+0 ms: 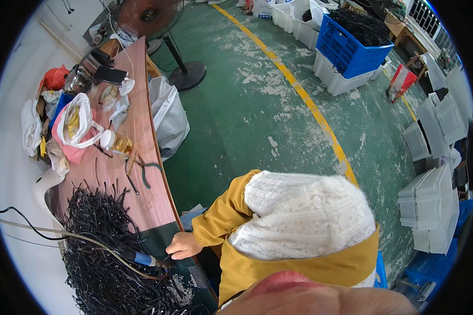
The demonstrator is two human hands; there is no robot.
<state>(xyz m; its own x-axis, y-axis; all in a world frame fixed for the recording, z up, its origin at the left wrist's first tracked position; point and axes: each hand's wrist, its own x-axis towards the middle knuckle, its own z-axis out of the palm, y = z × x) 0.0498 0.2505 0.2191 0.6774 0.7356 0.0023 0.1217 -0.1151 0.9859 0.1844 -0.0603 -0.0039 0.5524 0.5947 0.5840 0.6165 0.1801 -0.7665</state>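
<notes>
My right hand (184, 245), in a yellow oversleeve, comes in over the table's near edge with its fingers closed. Between the fingertips is a thin black piece (166, 258), held at the tip of a blue cylindrical tool (143, 258). A tan hose (97, 242) runs to this tool from the left. A large heap of black strips (97, 231) lies around and beneath the tool. Small pale scraps (183, 289) are scattered on the dark mat (160, 239) below my hand. My left hand does not show.
Green-handled pliers (145, 172), a jar of yellow liquid (115, 142) and bags (73, 126) rest farther along the pinkish table (152, 202). Beside it stand a white sack (165, 121) and a floor fan (188, 76). Blue crate (347, 47) and white bins (425, 205) stand across the floor.
</notes>
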